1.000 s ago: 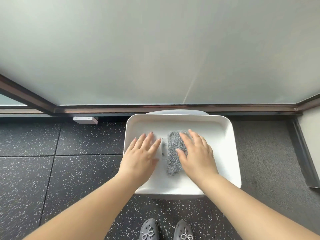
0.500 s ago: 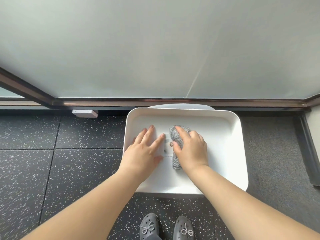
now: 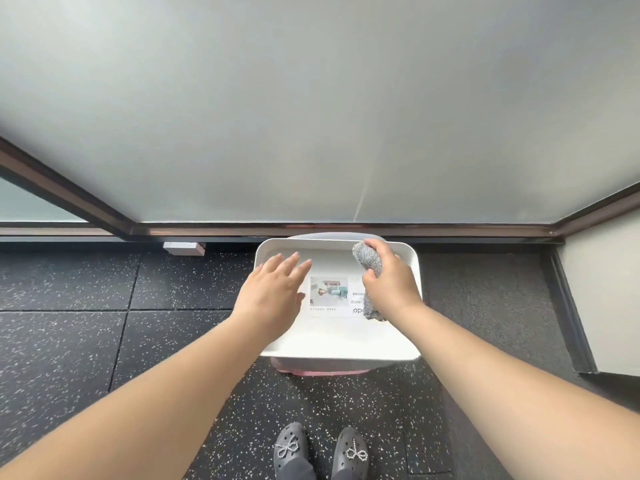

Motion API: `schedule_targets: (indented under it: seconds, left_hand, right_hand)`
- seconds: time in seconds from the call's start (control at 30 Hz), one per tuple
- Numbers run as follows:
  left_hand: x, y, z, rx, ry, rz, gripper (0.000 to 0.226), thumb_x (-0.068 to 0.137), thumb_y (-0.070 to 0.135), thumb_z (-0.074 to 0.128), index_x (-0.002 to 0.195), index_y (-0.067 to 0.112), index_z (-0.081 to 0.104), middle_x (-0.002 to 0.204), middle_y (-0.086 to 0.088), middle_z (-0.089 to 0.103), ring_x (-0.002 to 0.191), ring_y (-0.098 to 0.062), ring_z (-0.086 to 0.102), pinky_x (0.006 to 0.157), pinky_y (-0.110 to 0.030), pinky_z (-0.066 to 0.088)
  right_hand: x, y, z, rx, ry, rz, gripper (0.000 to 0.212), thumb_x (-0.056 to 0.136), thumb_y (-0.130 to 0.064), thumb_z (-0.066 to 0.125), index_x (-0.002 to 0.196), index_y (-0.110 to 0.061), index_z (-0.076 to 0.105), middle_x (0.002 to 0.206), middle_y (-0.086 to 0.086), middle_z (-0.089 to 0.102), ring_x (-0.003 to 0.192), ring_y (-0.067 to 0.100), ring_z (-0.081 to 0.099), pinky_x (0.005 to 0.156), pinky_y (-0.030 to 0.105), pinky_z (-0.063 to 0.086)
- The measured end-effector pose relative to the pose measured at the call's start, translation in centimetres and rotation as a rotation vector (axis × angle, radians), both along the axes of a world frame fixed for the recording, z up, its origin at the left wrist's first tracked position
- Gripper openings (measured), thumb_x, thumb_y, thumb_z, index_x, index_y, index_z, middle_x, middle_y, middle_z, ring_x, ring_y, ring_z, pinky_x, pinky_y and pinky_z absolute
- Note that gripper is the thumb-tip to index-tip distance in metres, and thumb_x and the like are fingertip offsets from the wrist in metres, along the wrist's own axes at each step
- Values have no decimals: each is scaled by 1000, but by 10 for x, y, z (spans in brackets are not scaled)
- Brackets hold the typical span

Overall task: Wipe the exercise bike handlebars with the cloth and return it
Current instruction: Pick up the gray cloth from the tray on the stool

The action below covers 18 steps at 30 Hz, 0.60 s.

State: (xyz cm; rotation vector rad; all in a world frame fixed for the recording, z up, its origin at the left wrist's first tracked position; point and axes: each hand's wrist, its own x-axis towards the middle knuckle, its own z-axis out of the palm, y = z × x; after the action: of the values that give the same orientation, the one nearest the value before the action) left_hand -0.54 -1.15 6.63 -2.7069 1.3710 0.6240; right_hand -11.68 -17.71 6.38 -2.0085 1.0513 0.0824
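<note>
A grey fuzzy cloth [image 3: 367,261] is gripped by my right hand [image 3: 389,282], which holds it bunched above the right half of a white tray [image 3: 332,344]. The cloth's lower end [image 3: 372,308] hangs down towards the tray floor. My left hand [image 3: 273,296] hovers with straight spread fingers over the tray's left side and holds nothing. A printed label [image 3: 330,294] with a picture lies uncovered on the tray floor between my hands. No exercise bike is in view.
The tray sits on a pink-edged stand [image 3: 325,370] against a frosted glass wall [image 3: 311,116] with a dark frame. Speckled black rubber floor tiles [image 3: 86,341] spread to the left. A small white block [image 3: 183,248] lies by the frame. My shoes [image 3: 320,452] are below.
My right hand closed around the cloth and raised it off the tray floor towards the right rear, uncovering the label. My left hand lifted off the tray and drew slightly left.
</note>
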Motion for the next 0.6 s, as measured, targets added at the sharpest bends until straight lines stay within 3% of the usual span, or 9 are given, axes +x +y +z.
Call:
schedule_targets:
  seconds: [0.07, 0.17, 0.3, 0.4, 0.6]
  left_hand:
    - [-6, 0, 30, -21, -22, -14, 55, 96, 35, 37, 146, 28, 16, 156, 3, 16, 142, -22, 13, 112, -37, 18]
    - [-15, 4, 70, -36, -70, -26, 53, 96, 35, 38, 145, 28, 20, 155, 4, 19, 142, -21, 15, 112, -37, 19]
    - [-28, 9, 120, -57, -122, -48, 52, 95, 35, 39, 144, 26, 24, 154, 4, 23, 141, -22, 19, 112, -38, 19]
    - [-38, 8, 155, -85, -172, -89, 50, 95, 34, 41, 142, 26, 28, 152, 4, 29, 140, -22, 21, 112, -39, 20]
    - [-64, 4, 207, -119, -248, -207, 44, 94, 32, 41, 137, 24, 37, 145, 4, 38, 138, -22, 23, 111, -37, 20]
  right_hand:
    - [-5, -2, 31, -32, -20, 6, 50, 85, -7, 45, 129, -32, 47, 104, 3, 48, 64, 17, 48, 66, 27, 38]
    - [-17, -4, 76, -90, -45, 31, 41, 84, -16, 53, 122, -33, 51, 109, 4, 52, 82, 23, 54, 72, 27, 39]
    - [-42, -6, 123, -131, -96, 36, 30, 82, -41, 64, 110, -32, 56, 110, 0, 57, 87, 16, 52, 73, 26, 37]
    - [-66, -5, 152, -165, -133, 6, 25, 82, -43, 65, 104, -34, 58, 109, -1, 61, 87, 15, 52, 71, 26, 35]
    - [-117, 2, 200, -280, -44, -23, 49, 85, -31, 64, 132, -28, 47, 120, 7, 64, 103, 28, 59, 75, 30, 41]
